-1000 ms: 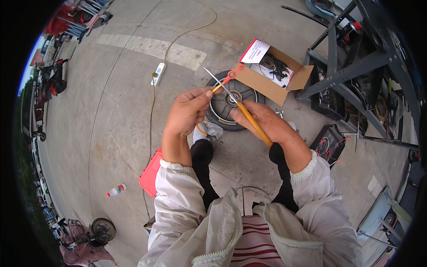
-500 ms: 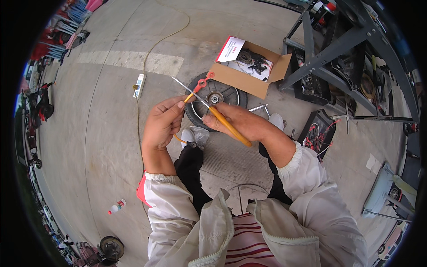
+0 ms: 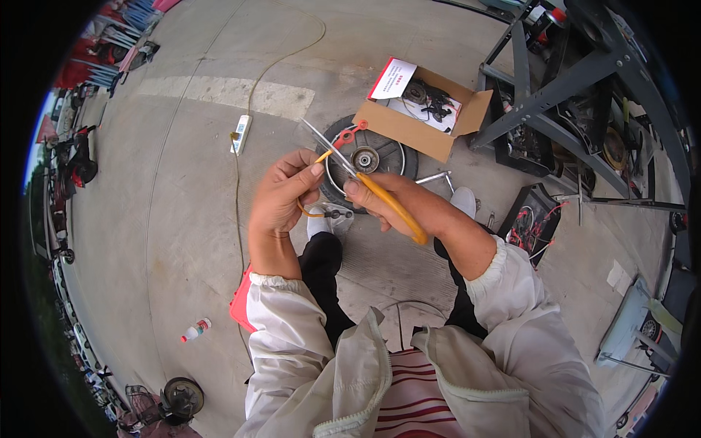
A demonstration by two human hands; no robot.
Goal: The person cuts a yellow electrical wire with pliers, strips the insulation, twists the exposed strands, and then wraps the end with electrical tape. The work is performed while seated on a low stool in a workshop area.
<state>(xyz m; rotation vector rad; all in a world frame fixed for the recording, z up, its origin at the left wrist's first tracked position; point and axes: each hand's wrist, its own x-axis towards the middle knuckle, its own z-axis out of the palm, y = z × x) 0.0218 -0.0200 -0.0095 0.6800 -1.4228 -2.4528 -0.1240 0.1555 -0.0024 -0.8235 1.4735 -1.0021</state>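
My right hand (image 3: 380,203) is closed round the orange handle of a pair of scissors (image 3: 400,212), its metal blades pointing up and left. Between thumb and fingers, my left hand (image 3: 286,188) pinches a yellow cable (image 3: 322,157). The blades lie across the cable just beyond my left fingertips; I cannot tell whether they bite into it. Past the blades hangs a red end piece (image 3: 355,134) with ring shapes. A loop of the cable drops below my left hand to a dark connector (image 3: 336,214). Beneath my hands a spoked wheel (image 3: 412,162) lies on the ground.
An open cardboard box (image 3: 400,133) with black parts stands beyond the wheel. To the right are a metal rack (image 3: 529,109) and a black tray (image 3: 544,196) holding red wires. A power strip (image 3: 240,135) with its cord and a bottle (image 3: 196,330) lie left.
The scissor blades look further apart and now cross the cable nearer my left fingertips. The whole view has shifted, so the scene sits slightly further right.
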